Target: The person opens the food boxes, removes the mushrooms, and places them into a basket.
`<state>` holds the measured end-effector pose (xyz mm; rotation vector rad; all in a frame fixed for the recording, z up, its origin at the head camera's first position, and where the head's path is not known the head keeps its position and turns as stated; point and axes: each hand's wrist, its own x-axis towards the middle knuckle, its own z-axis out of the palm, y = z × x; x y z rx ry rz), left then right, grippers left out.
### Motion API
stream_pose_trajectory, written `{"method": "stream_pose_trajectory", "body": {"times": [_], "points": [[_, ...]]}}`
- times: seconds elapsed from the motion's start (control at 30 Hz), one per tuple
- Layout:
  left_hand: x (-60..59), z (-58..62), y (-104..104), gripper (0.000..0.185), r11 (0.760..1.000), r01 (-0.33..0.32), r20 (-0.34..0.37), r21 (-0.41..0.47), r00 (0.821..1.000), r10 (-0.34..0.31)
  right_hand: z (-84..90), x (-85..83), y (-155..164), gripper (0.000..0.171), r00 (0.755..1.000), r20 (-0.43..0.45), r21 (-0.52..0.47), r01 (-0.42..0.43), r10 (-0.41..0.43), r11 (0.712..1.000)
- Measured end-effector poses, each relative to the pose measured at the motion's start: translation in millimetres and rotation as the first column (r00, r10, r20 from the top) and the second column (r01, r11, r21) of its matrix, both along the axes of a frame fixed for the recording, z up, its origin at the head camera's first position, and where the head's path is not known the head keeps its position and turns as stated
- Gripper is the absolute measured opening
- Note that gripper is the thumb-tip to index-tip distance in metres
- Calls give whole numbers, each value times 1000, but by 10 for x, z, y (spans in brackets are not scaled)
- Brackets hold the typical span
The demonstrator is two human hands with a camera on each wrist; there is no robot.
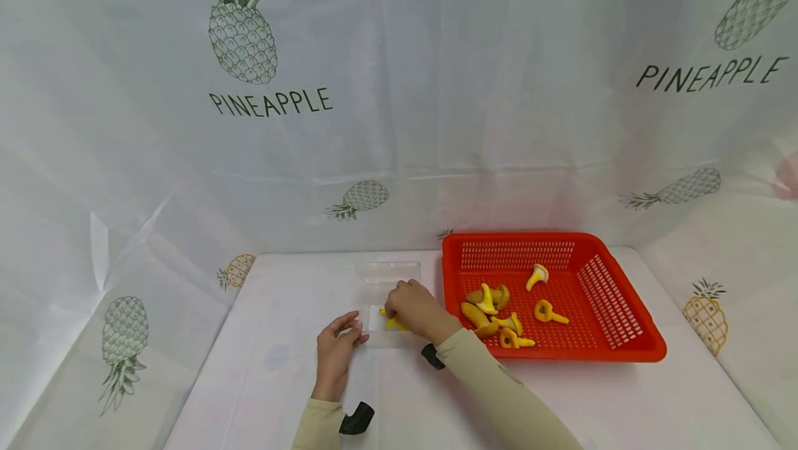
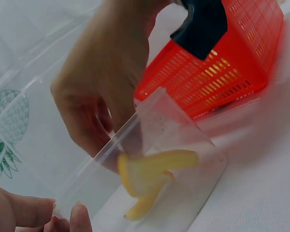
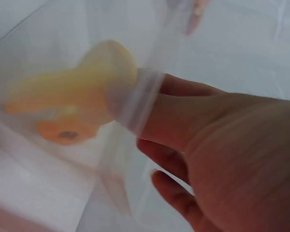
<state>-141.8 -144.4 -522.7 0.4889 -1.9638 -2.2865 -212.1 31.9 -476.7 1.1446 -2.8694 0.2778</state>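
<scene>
A small clear plastic box (image 1: 377, 339) sits on the white table with its lid (image 1: 386, 272) lying open behind it. My left hand (image 1: 355, 331) pinches the box's left rim; in the left wrist view its fingertips (image 2: 63, 215) are at the near corner. My right hand (image 1: 391, 311) reaches into the box and holds a yellow mushroom-shaped piece (image 1: 394, 325) at its bottom. Through the clear wall (image 2: 193, 145) the yellow piece (image 2: 154, 166) shows under my right hand (image 2: 121, 150). Close up, one digit of my right hand (image 3: 145, 111) lies against the yellow piece (image 3: 72, 101).
A red perforated basket (image 1: 517, 237) stands right of the box and holds several more yellow and orange pieces (image 1: 492, 311). Its side (image 2: 222, 72) is just behind the box. A pineapple-print cloth covers the table and backdrop. Black wrist mounts (image 1: 357, 419) sit on both sleeves.
</scene>
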Motion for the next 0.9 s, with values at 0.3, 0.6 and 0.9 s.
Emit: {"method": "stream_pose_trajectory", "body": {"times": [0.3,0.6,0.9], "points": [[7,-22,7,37,1000,-3,8,-20,1000,3,224,150,283,12,992,-115,-259,20,-51,966],[-14,-20,3,37,1000,-10,16,-9,1000,10,462,368,756,24,965,-230,-413,18,-123,910],[-7,-31,-7,37,1000,0,16,-12,1000,0,458,426,1364,30,942,-229,-452,121,-246,884]]}}
